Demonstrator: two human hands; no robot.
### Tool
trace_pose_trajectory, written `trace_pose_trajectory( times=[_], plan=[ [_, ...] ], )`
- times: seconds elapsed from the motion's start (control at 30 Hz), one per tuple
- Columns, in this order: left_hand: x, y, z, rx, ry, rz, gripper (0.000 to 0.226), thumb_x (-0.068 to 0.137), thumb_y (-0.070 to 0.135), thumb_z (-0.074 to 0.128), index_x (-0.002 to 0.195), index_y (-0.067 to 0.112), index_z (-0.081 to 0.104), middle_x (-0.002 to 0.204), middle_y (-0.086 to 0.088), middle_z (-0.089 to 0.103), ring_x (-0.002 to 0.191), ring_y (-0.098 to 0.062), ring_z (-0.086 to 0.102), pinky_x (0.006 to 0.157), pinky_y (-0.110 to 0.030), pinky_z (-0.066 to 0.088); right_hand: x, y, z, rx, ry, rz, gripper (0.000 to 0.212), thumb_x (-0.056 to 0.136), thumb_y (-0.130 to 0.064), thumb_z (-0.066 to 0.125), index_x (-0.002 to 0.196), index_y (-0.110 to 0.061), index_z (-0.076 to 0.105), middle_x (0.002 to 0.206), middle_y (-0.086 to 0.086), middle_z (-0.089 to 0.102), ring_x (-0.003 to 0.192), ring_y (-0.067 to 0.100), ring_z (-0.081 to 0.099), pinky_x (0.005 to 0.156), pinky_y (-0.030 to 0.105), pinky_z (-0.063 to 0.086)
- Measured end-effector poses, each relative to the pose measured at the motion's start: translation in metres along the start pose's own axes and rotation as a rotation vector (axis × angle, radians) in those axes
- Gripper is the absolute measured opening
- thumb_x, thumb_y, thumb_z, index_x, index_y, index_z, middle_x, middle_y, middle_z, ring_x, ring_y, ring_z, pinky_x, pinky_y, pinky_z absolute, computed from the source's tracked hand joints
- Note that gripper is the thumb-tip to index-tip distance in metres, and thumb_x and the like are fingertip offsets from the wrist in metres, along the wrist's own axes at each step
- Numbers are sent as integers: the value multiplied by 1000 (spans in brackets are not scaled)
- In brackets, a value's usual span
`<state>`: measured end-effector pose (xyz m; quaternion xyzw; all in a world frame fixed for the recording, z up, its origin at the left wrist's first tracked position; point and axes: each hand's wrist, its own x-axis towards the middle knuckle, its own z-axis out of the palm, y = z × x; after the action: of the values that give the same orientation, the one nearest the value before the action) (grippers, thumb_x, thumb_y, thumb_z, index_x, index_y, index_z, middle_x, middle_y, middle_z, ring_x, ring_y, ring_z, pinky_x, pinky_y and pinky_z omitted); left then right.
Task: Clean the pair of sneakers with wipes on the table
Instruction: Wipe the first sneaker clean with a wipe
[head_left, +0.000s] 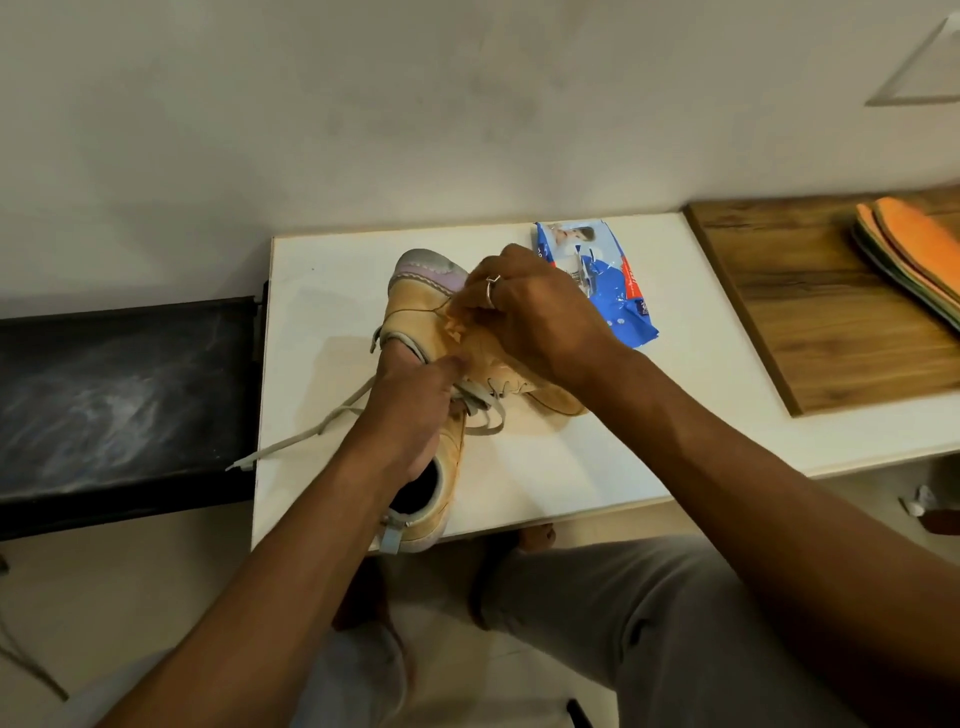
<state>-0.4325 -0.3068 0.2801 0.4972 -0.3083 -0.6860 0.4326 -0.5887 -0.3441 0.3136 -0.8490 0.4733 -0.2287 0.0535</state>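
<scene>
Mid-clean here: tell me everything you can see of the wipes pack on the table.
The wipes pack is a soft blue-and-white plastic pouch, a printed picture at its far end. It looks crumpled, its flap seemingly lifted near the middle. It lies flat on the white table, toward the far edge, right of the sneakers. The right hand, holding a wipe, hides its left edge; whether they touch cannot be told.
</scene>
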Motion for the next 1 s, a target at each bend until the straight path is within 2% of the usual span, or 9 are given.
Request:
trace_pose_trajectory(
  times=[0.13,0.23,0.37,0.47,0.57,0.7,0.87,1.0],
  plan=[
    [0,0,0,0,7,4,34,93,-2,63,124,11,61,113,-12,73,89,-29,72,56,-27,53,-19,12,-14,-58,-132,-29,19,91,-15,65,106,-19,76,105,3,71,91,23,60,69,44,54],
    [0,-2,0,12,8,13,28,94,-4,61,115,14,61,109,-11,71,85,-27,70,54,-26,53,-32,23,-20,-90,-186,-17,21,89,-14,67,107,-21,76,105,2,71,92,23,61,69,45,56],
    [0,-4,0,45,-4,22,32,95,1,62,124,16,61,115,-8,73,99,-30,72,65,-31,56,-29,13,-12,-110,-102,-23,20,88,-15,69,106,-19,76,104,4,71,90,24,60,65,41,55],
    [-1,-1,-1,60,-34,28,32,95,3,63,121,20,63,106,-5,76,91,-26,75,61,-29,55,-11,2,3,-112,-5,-33,19,87,-14,70,104,-19,77,101,1,70,87,23,59,64,39,52],
    [0,0,-3,55,-31,23,31,94,3,64,118,22,64,101,-5,77,87,-28,75,63,-33,55,2,-1,9,-106,41,-28,20,85,-12,70,102,-20,78,97,-1,70,84,23,58,62,40,50],
    [1,-2,-3,34,6,5,32,92,2,66,119,20,64,103,-5,77,85,-26,76,60,-29,54,-10,2,0,-93,-55,-25,23,89,-14,67,108,-23,75,103,-2,69,90,20,58,65,41,52],
    [5,-7,-4,44,48,-8,34,95,1,64,125,14,60,114,-11,73,94,-32,73,61,-30,55,-28,16,-12,-103,-184,24,22,91,-22,66,111,-25,74,108,-1,70,94,19,60,70,42,56],
    [4,-8,-5,59,33,-16,34,95,5,64,126,18,60,116,-7,74,97,-28,74,66,-32,56,-28,11,-8,-125,-111,-4,19,89,-19,68,106,-22,76,102,1,71,89,22,61,63,40,55]
  ],
)
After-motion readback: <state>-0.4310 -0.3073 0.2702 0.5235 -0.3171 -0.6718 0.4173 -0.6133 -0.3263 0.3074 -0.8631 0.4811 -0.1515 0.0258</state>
